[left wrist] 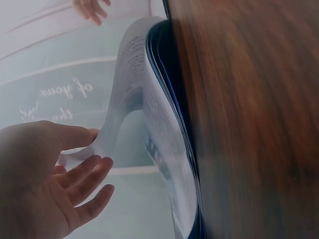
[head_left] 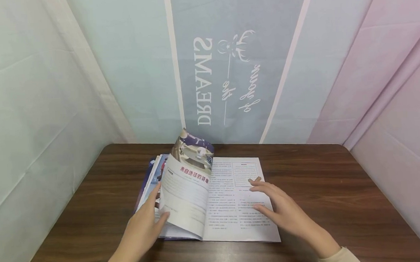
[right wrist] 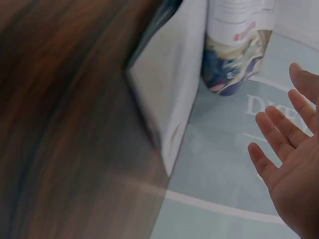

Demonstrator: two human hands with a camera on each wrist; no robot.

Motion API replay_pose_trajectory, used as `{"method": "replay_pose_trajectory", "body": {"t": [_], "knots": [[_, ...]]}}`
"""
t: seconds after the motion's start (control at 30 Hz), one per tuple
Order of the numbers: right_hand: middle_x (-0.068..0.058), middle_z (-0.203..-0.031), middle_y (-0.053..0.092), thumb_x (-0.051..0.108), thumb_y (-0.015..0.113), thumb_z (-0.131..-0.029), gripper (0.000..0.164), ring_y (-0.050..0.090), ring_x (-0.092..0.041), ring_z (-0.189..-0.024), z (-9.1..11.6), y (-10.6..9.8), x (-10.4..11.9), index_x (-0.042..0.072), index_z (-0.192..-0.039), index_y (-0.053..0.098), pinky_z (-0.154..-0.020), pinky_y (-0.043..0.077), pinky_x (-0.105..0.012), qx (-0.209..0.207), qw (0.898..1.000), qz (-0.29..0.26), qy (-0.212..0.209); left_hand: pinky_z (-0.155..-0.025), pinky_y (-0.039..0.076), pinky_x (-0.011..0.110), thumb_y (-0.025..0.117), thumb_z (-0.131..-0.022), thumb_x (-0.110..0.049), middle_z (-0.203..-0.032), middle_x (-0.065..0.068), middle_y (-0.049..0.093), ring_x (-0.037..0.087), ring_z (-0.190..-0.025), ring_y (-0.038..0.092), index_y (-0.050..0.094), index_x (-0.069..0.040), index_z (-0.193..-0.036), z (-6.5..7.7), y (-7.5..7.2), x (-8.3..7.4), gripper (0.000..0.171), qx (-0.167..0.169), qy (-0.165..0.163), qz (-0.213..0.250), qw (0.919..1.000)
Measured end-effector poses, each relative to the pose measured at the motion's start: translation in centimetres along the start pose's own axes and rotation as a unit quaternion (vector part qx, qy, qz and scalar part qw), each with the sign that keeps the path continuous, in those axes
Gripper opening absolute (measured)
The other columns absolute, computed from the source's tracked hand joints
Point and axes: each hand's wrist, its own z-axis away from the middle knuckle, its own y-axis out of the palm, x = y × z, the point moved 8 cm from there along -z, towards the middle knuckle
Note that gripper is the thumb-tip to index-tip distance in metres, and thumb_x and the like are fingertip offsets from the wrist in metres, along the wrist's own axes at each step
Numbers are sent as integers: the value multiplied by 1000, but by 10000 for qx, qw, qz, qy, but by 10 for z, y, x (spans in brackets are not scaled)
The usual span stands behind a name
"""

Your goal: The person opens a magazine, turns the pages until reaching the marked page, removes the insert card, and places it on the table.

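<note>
An open magazine [head_left: 232,213] lies on the table, its right page printed with columns of text and a boxed passage. One magazine page [head_left: 185,195], with a colour picture and a red title along the top, stands raised and curved over the left side. My left hand [head_left: 143,225] pinches this page's outer edge between thumb and fingers; the left wrist view shows the paper bowing away from the thumb [left wrist: 79,137]. Over the right page hovers my right hand [head_left: 285,210], fingers spread and relaxed. In the right wrist view that hand [right wrist: 294,149] holds nothing.
The dark wood-grain table [head_left: 327,188] extends on both sides of the magazine. Behind it hangs a pale blue-green cloth [head_left: 150,71] with mirrored white lettering. More cloth [head_left: 34,116] encloses the left side, and pinkish cloth [head_left: 395,137] the right.
</note>
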Motion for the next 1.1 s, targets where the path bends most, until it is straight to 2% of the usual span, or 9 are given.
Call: {"method": "replay_pose_trajectory", "body": {"t": [0.1,0.2,0.3,0.37,0.6,0.87,1.1], "knots": [[1,-141,56,13,79,-85,45,51,-25,-129,5,1,-7,16,-126,61,-105,43,-37,88,9997,203,78,-74,58,51,81,-82,-9,-136,28,54,40,-103,66,23,-4,-156,2,-3,7,94,15,-25,-66,10000],[-2,-135,60,14,80,-84,44,56,-26,-124,10,3,-14,18,-125,62,-96,48,-50,175,9991,360,155,-70,58,47,82,-80,-8,-132,29,56,37,-97,67,22,-2,-155,3,-5,12,96,25,-36,-150,9999],[-1,-129,63,14,80,-84,42,58,-24,-119,14,4,-19,18,-123,64,-94,50,-50,276,9983,491,169,-66,57,45,83,-79,-9,-125,30,60,34,-91,68,25,1,-153,4,-7,17,95,42,-78,-247,9997],[1,-127,64,15,81,-83,41,59,-22,-117,17,5,-23,18,-121,65,-94,51,-48,365,9975,579,162,-68,57,47,83,-79,-10,-127,31,59,36,-93,68,25,3,-153,4,-8,20,94,93,-104,-314,9994],[0,-127,63,17,82,-82,41,59,-23,-117,27,10,-36,15,-120,67,-95,50,-49,836,9930,789,256,-87,51,61,84,-79,-12,-139,32,48,48,-117,56,27,4,-152,5,-8,33,94,310,-173,-576,9977],[-1,-132,60,25,84,-79,49,56,-27,-122,40,14,-44,18,-123,65,-97,48,-51,1234,9895,725,224,-87,50,60,86,-76,-20,-132,28,56,45,-115,57,46,4,-141,6,-1,54,80,677,-166,-923,9933],[-8,-142,53,27,86,-76,55,51,-33,-128,46,20,-53,17,-126,64,-100,45,-56,1693,9819,524,668,-87,51,59,90,-71,-22,-127,23,61,42,-112,60,54,2,-134,8,2,64,77,900,24,-1073,9901]]}}
